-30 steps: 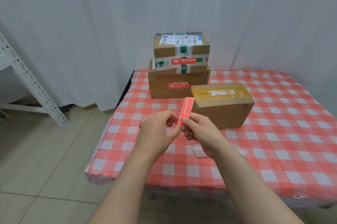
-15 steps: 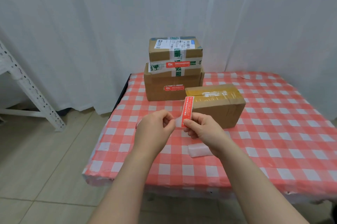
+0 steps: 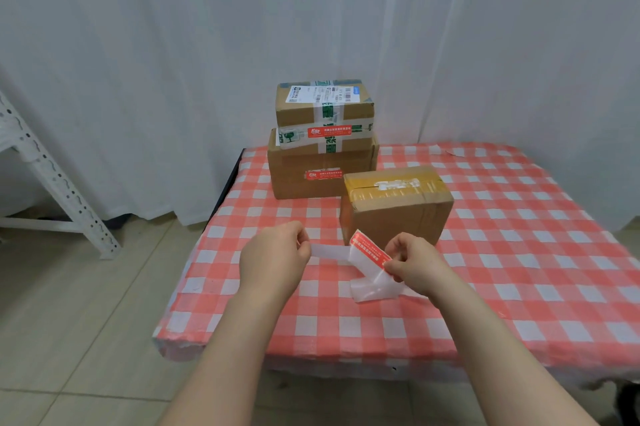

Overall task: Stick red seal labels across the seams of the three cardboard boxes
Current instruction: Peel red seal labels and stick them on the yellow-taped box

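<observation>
- Since the earlier frame the red label (image 3: 367, 249) has tipped from upright, its backing (image 3: 329, 251) peeled leftward. It hangs above the tabletop (image 3: 519, 269), before the near box (image 3: 394, 214).
- The right hand (image 3: 415, 264) pinches the label between its fingers (image 3: 398, 247); the left hand (image 3: 273, 259) pinches the backing.
- Step: freeing the label. Next it likely needs pressing across the near box's seam.
- Label print unreadable.

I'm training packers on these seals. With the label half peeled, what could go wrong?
The red label, pinched at one end by the right hand, could fold onto itself once freed from the backing strip that the left hand pinches. Its sticky side might also catch the loose backing lying on the tablecloth beneath.
</observation>
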